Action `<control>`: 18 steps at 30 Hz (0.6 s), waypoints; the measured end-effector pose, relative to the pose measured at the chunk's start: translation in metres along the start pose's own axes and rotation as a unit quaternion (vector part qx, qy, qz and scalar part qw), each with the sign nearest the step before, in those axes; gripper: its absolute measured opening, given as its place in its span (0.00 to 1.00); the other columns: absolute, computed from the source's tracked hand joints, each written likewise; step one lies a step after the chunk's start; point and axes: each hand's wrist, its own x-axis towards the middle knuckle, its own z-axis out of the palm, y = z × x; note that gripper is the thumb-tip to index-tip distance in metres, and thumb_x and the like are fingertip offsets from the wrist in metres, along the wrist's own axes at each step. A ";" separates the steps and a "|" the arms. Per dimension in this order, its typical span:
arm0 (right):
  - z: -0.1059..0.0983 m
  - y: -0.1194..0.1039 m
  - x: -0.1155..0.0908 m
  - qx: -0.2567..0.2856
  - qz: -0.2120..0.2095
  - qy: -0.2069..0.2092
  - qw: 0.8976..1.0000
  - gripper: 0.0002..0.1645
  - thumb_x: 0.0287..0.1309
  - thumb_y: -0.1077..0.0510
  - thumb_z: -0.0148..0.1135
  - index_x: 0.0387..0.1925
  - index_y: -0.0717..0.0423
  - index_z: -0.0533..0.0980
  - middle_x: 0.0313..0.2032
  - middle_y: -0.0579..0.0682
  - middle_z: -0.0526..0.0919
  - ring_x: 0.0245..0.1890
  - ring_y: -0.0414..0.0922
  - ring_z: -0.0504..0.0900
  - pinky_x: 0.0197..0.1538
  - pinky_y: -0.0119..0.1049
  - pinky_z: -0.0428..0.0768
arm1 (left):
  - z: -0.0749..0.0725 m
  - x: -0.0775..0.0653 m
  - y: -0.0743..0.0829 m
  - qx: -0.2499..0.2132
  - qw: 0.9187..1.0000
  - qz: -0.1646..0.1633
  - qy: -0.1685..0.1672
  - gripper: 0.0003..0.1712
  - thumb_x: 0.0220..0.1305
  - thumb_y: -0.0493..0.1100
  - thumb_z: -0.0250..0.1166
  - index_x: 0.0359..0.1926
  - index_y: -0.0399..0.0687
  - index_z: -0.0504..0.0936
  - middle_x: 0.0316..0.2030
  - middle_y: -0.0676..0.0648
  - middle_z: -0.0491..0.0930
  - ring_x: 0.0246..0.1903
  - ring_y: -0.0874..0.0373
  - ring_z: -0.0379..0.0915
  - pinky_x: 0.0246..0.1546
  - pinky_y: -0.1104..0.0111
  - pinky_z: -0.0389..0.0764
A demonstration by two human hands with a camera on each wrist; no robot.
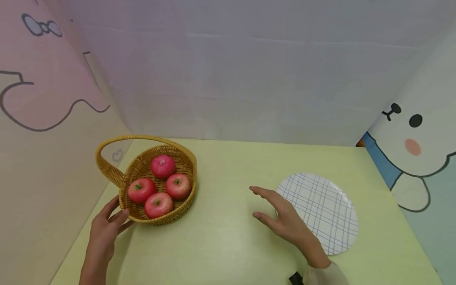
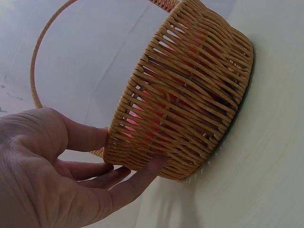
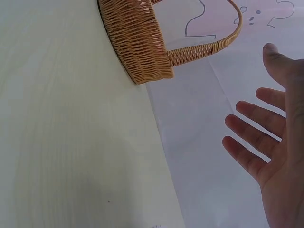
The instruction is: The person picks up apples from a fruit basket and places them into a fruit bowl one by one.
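A tan wicker basket (image 1: 170,217) with a tall hoop handle stands at the left of the table. Inside it lie three red apples (image 1: 158,205) and a deeper pink round fruit (image 1: 163,166). My left hand (image 1: 101,233) grips the basket's near left side, thumb at the rim and fingers lower on the outside. From the left wrist, the woven wall (image 2: 185,95) shows red fruit through its gaps. My right hand (image 1: 286,221) hovers with fingers extended and thumb apart, holding nothing. It overlaps the left edge of a white plate (image 1: 327,206) with blue crossed lines.
A pale yellow-green table (image 1: 221,178) carries everything. Behind it hangs a plain whitish sheet (image 1: 242,87). Cartoon-printed panels (image 1: 420,158) rise along the left and right sides. A small black object (image 1: 295,278) shows by the right sleeve (image 1: 325,275).
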 end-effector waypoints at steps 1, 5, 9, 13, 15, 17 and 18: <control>0.002 0.000 0.003 0.001 -0.003 -0.003 1.000 0.42 0.60 0.61 0.75 0.74 0.52 0.70 0.68 0.48 0.78 0.65 0.43 0.79 0.69 0.27 0.75 | 0.000 0.000 0.000 -0.001 1.000 0.004 0.000 0.45 0.76 0.37 0.61 0.84 0.42 0.47 0.77 0.38 0.51 0.47 0.82 0.79 0.41 0.75 0.89; 0.010 -0.001 0.012 0.009 -0.010 -0.012 1.000 0.41 0.61 0.60 0.74 0.74 0.52 0.70 0.67 0.50 0.79 0.65 0.44 0.79 0.68 0.32 0.78 | 0.001 0.000 -0.001 -0.008 1.000 0.014 -0.003 0.44 0.76 0.36 0.62 0.83 0.40 0.48 0.76 0.39 0.53 0.47 0.81 0.80 0.40 0.75 0.89; 0.018 0.000 0.020 0.022 -0.014 -0.019 0.999 0.40 0.62 0.59 0.74 0.74 0.52 0.70 0.67 0.51 0.79 0.66 0.45 0.79 0.69 0.36 0.79 | 0.001 0.001 0.000 -0.012 1.000 0.014 -0.007 0.45 0.76 0.36 0.62 0.83 0.40 0.48 0.76 0.40 0.54 0.47 0.81 0.80 0.40 0.75 0.89; 0.027 0.001 0.027 0.038 -0.028 -0.028 0.998 0.39 0.64 0.58 0.73 0.74 0.53 0.70 0.67 0.51 0.79 0.68 0.46 0.79 0.71 0.36 0.78 | 0.000 0.000 -0.001 -0.010 1.000 0.009 -0.009 0.45 0.76 0.37 0.62 0.83 0.41 0.47 0.74 0.44 0.57 0.47 0.81 0.80 0.40 0.75 0.89; 0.032 0.001 0.031 0.045 -0.039 -0.031 0.998 0.39 0.64 0.58 0.74 0.74 0.53 0.70 0.68 0.51 0.79 0.69 0.47 0.78 0.72 0.36 0.77 | -0.001 0.000 -0.002 -0.011 1.000 0.006 -0.010 0.46 0.75 0.36 0.63 0.83 0.41 0.47 0.72 0.47 0.60 0.47 0.81 0.80 0.40 0.74 0.89; 0.036 0.001 0.035 0.053 -0.045 -0.036 0.997 0.39 0.64 0.57 0.74 0.74 0.53 0.70 0.69 0.50 0.78 0.70 0.46 0.77 0.73 0.35 0.76 | -0.002 0.000 -0.002 -0.013 1.000 0.004 -0.009 0.46 0.75 0.36 0.63 0.84 0.41 0.47 0.71 0.50 0.61 0.47 0.81 0.80 0.40 0.74 0.90; 0.038 0.001 0.038 0.058 -0.049 -0.037 0.996 0.39 0.64 0.57 0.74 0.73 0.53 0.70 0.69 0.50 0.78 0.71 0.46 0.76 0.73 0.35 0.75 | -0.003 0.000 -0.001 -0.014 1.000 0.004 -0.009 0.46 0.75 0.36 0.63 0.84 0.41 0.47 0.71 0.50 0.61 0.47 0.81 0.80 0.40 0.74 0.90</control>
